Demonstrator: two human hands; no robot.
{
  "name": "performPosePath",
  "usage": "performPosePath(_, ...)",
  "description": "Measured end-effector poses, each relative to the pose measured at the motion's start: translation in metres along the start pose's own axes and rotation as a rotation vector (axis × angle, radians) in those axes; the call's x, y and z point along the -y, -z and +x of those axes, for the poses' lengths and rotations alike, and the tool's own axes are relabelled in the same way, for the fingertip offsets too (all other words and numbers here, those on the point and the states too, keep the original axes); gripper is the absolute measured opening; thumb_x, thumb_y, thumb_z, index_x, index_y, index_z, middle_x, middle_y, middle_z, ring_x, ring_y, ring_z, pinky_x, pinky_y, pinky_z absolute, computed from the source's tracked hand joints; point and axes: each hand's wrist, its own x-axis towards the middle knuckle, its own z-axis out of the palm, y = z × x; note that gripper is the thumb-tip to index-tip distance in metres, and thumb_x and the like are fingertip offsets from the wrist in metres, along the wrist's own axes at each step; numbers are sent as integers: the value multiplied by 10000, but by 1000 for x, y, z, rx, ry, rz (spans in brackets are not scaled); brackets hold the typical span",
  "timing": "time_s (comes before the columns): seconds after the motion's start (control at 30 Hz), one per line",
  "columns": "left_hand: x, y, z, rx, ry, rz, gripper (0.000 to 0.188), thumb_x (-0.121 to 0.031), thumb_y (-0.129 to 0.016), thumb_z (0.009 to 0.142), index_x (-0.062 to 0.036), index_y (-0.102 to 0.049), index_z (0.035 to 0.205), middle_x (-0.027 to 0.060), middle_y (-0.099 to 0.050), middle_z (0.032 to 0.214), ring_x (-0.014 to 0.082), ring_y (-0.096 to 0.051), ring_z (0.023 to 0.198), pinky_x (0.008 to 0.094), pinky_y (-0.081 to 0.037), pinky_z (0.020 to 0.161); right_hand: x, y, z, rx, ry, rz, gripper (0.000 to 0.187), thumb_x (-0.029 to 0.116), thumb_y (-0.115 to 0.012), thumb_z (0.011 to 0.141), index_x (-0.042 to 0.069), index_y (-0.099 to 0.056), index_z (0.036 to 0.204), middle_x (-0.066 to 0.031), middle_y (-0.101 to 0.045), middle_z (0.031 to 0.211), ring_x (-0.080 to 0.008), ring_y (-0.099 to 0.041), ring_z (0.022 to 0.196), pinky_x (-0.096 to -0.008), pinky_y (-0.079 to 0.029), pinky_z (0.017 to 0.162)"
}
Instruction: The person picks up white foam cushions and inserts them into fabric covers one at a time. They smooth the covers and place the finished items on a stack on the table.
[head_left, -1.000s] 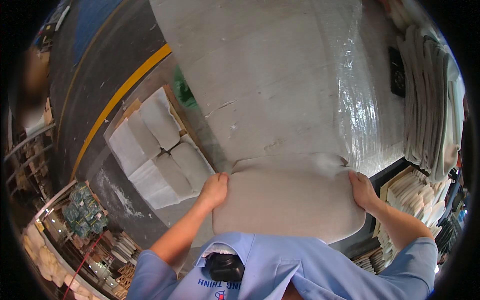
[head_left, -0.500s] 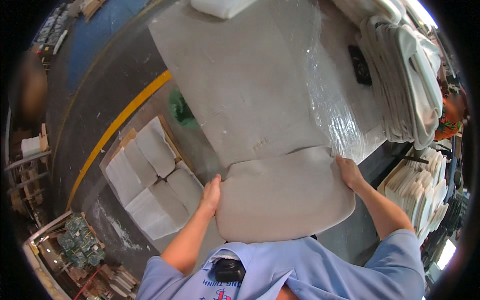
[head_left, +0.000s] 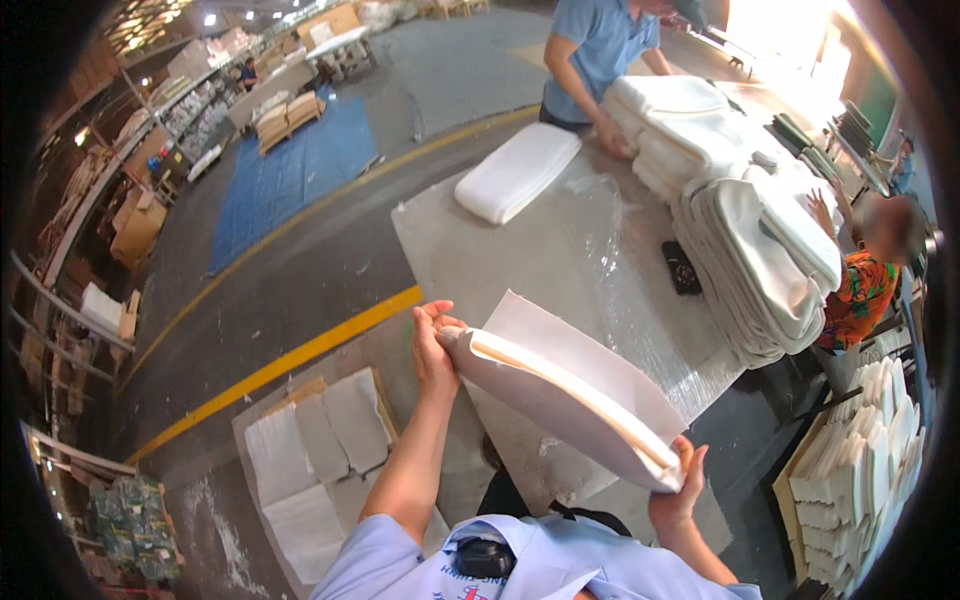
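Observation:
Between both hands I hold a grey fabric-covered cushion pad (head_left: 550,400), lifted over the near part of a grey table (head_left: 440,240). It is turned on edge, so a white rim with a yellowish layer shows, and a grey flap (head_left: 585,355) stands up behind it. My left hand (head_left: 434,345) grips its left end, thumb side toward the pad. The right end is held by my right hand (head_left: 678,485), with fingers partly hidden behind it. A white folded pad (head_left: 518,172) lies at the table's far left corner.
Stacked white and grey covers (head_left: 755,270) stand on the table's right, beside a black object (head_left: 682,268). A co-worker in blue (head_left: 590,50) handles white pads; another wears a patterned shirt (head_left: 860,295). Pads lie on a low pallet (head_left: 315,440) at left; more fill a rack (head_left: 860,470).
The pad has gone from lying flat toward me to raised and tilted on edge, with its rim and flap showing. My view has lifted, bringing the co-workers into sight.

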Motion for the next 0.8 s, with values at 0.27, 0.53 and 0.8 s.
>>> performPosePath(0.27,30,-89,74,214,25,-42,559,-543,-334,1150,-58,-603,1216,103,-701,846,208,-681,777,356,-574,731,-71,4,-29,-24,-185,113,640,574,-476,1090,74,-532,1486,-122,-719,1300,-265,-658,1278,-421,-498,1097)
performPosePath(0.53,101,-89,63,354,392,126,558,-517,-415,1128,-85,-704,925,57,-678,847,177,-642,754,344,-537,694,-72,-37,-22,434,-379,-214,580,362,-618,1072,26,-480,1525,-85,-619,1402,-199,-583,1265,-406,-462,1098)
performPosePath(0.8,92,-54,77,344,404,-27,518,-488,-422,1132,-78,-677,944,111,-721,941,206,-664,822,375,-574,773,-66,-106,88,614,57,-511,381,262,-622,1086,9,-603,1370,-51,-668,1217,-129,-609,1071,-322,-521,951)
